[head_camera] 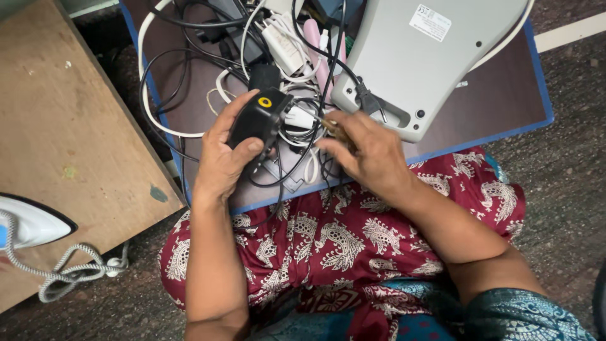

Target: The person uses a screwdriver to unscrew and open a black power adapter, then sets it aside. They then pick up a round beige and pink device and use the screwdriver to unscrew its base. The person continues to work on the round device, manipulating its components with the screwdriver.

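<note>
- Our left hand (222, 155) is clamped round a black adapter block (257, 119) w/ a yellow ring on its face, thumb across the front, held just above the board.
- Our right hand (369, 151) has fingers pinched together on something small & brownish at the cable tangle (297, 120); can't tell exactly what, prob. a plug or lead end.
- To do this well, we judge: keep the adapter steady in the left, follow one lead at a time w/ the right, ease loops apart rather than yank, since black & white cords cross each other tightly here.
- Watch the black plug cord by the grey appliance (416, 57), which lies underside up, touching the tangle; a pull could drag it.
- Surface: dark board w/ blue edge (505, 129) resting on our lap, over red patterned cloth (328, 240).
- Room: we sit on rough grey floor (568, 189); a worn wooden board (69, 132) lies at left, carrying a white iron (28, 221) w/ braided cord (63, 268) trailing off it.
</note>
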